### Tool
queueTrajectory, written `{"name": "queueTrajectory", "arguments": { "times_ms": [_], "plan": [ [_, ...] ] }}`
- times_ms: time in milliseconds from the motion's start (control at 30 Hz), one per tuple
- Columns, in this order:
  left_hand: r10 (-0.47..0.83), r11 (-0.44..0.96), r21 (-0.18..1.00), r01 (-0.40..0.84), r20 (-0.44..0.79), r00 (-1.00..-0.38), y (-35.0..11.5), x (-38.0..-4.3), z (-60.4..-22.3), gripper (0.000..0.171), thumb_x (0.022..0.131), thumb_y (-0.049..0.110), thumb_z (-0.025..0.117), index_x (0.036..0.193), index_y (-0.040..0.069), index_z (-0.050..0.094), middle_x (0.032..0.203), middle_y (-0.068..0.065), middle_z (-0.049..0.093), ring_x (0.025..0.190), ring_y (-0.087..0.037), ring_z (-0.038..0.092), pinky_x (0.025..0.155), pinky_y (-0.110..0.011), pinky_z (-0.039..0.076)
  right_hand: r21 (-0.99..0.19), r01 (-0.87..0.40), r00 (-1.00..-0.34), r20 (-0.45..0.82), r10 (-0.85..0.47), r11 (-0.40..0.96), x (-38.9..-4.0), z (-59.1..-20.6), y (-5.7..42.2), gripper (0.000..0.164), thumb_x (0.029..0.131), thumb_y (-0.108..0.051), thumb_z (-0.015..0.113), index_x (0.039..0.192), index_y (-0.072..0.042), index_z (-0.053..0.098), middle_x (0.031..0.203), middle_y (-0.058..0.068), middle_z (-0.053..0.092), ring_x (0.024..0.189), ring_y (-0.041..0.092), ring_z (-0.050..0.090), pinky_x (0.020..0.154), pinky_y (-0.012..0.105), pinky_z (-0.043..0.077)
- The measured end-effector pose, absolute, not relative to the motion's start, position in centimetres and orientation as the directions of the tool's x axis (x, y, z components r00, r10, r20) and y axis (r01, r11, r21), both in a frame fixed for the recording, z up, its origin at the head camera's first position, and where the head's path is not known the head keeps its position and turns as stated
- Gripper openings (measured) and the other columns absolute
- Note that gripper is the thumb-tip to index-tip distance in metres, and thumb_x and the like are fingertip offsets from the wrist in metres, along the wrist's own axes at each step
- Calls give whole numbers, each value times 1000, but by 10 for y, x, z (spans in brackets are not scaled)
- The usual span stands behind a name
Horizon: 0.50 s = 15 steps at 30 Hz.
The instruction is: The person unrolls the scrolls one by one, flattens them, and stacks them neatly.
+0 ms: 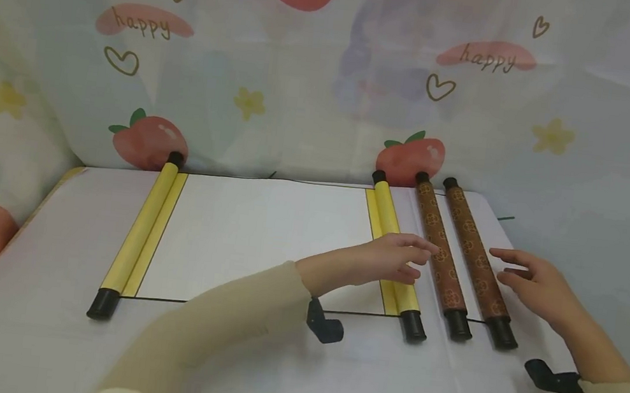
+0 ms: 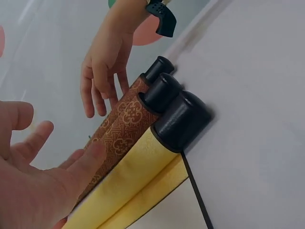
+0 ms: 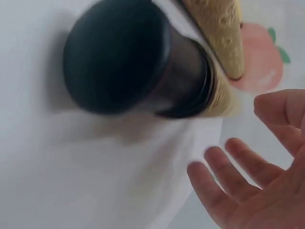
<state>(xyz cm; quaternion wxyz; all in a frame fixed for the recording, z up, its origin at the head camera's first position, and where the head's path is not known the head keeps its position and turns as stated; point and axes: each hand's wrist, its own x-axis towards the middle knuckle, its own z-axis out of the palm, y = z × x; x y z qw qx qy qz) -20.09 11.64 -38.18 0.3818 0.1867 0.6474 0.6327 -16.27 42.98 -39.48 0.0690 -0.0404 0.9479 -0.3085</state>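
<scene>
A scroll with a white sheet (image 1: 265, 236) lies spread between a left yellow roller (image 1: 140, 229) and a right yellow roller (image 1: 388, 210). To its right lie two brown patterned rollers, a nearer brown roller (image 1: 439, 248) and a far-right brown roller (image 1: 478, 258), with a narrow white strip between them. My left hand (image 1: 380, 258) reaches over the right yellow roller, fingers extended towards the nearer brown roller; contact cannot be told. Beside the far-right brown roller, my right hand (image 1: 538, 287) has loosely bent, spread fingers holding nothing. In the right wrist view, a gap separates these fingers (image 3: 209, 188) from the roller's black end cap (image 3: 116, 57).
Everything lies on a white-covered table (image 1: 273, 371). A patterned cloth backdrop (image 1: 303, 93) with strawberries, flowers and hearts stands behind the rollers' far ends and along the left side. Each wrist carries a black mount (image 1: 324, 325).
</scene>
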Motion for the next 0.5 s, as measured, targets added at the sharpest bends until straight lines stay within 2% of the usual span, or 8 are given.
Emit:
{"name": "queueTrajectory", "arguments": {
  "times_ms": [133, 233, 333, 433, 467, 500],
  "plan": [
    [693, 162, 943, -289, -318, -647, 136, -207, -385, 35, 105, 25, 51, 139, 17, 57, 142, 0, 55, 135, -34, 50, 101, -38, 50, -658, 12, -976, -173, -136, 753, -166, -402, 440, 53, 105, -17, 49, 150, 5, 34, 148, 35, 36, 128, 54, 41, 81, 40, 58],
    [686, 154, 930, -334, -344, -641, 152, -209, -387, 35, 104, 22, 51, 139, 18, 57, 143, 1, 53, 140, -35, 43, 105, -41, 47, -691, 70, -965, -230, -127, 719, -169, -406, 445, 55, 106, -18, 46, 152, 5, 29, 150, 36, 31, 130, 51, 38, 80, 34, 58],
    [672, 110, 916, -385, -354, -651, 167, -211, -389, 34, 103, 18, 52, 136, 19, 59, 145, -1, 51, 141, -33, 41, 106, -46, 45, -702, 112, -958, -265, -112, 703, -173, -408, 449, 57, 107, -23, 45, 154, 3, 27, 152, 36, 29, 120, 24, 53, 80, 31, 58],
    [633, 84, 906, -415, -370, -680, 180, -212, -393, 32, 102, 16, 53, 133, 19, 61, 144, -4, 52, 140, -33, 42, 104, -51, 45, -731, 129, -954, -276, -118, 670, -175, -409, 449, 57, 106, -25, 45, 154, 2, 27, 151, 36, 31, 103, -5, 54, 79, 30, 57],
    [616, 82, 903, -421, -378, -691, 183, -212, -394, 31, 102, 15, 54, 131, 19, 62, 141, -4, 54, 138, -33, 44, 103, -52, 46, -745, 133, -952, -279, -126, 654, -176, -410, 449, 57, 107, -24, 45, 154, 1, 27, 151, 36, 32, 99, -11, 52, 79, 30, 57],
    [600, 85, 902, -424, -386, -701, 186, -212, -396, 30, 101, 15, 54, 130, 19, 62, 139, -4, 55, 138, -33, 44, 102, -53, 47, -759, 131, -951, -279, -137, 638, -176, -411, 449, 56, 107, -23, 45, 154, 2, 27, 150, 37, 33, 98, -11, 54, 79, 30, 57]
  ]
}}
